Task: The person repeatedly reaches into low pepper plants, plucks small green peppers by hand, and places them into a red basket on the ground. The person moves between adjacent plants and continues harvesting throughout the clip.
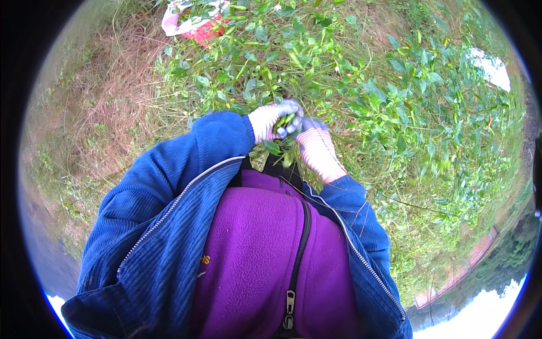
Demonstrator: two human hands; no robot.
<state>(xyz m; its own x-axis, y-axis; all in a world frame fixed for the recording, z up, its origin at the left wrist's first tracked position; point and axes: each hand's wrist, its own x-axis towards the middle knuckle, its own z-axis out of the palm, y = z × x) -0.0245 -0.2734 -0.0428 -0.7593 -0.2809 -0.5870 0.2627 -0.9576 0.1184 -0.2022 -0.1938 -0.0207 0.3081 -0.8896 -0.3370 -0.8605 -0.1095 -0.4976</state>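
My left hand [275, 118], in a striped work glove with grey-blue coated fingers, is curled around several green chili peppers [284, 122]. Close against it on the right is my right hand [315, 142], gloved the same way and slightly blurred; its fingertips are at the leaves and stems beside the peppers, and I cannot tell whether they grip anything. A green leaf [272, 147] hangs just below my left hand. Chili pepper plants [262, 72] with green pods, some on the stems, spread beyond both hands.
A white and red plastic bag [199, 27] lies among the plants at the upper left. More pepper plants [398, 101] fill the right side. Dry grass [114, 80] covers the ground at left. A thin dry stem [410, 205] crosses near my right sleeve.
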